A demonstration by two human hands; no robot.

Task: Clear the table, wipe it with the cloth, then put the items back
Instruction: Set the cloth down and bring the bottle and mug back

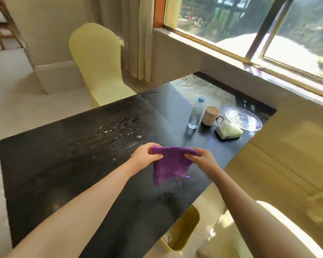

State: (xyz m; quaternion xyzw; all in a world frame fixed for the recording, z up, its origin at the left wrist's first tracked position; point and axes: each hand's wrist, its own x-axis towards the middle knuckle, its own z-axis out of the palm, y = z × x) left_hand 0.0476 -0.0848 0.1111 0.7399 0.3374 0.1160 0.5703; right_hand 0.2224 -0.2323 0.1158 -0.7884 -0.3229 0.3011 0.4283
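Purple cloth (168, 164) held up above the dark bench (63, 164), pinched at its top edge by both hands, lower part hanging loose and clear of the surface. Left hand (146, 155) closed on the cloth's top left corner, thumb in front and fingers curled behind. Right hand (201, 160) closed on the top right corner in the same pinch. Both bare forearms stretched in from 6 o'clock.

On the bench toward 1 o'clock, 4 items grouped near the far right corner: clear water bottle (195, 113) with a blue cap, upright; pale mug (210, 115) just beside it at its 3 o'clock, upright, handle facing right; small tissue pack (228, 132) lying flat near the mug at its 5 o'clock; clear glass plate (243, 118) just beyond the pack, near the bench's right edge.

White specks and smears scattered on the bench at 11 o'clock of the cloth. Yellow chair (99, 62) at the far edge at 11 o'clock, window (268, 25) at 1 o'clock.
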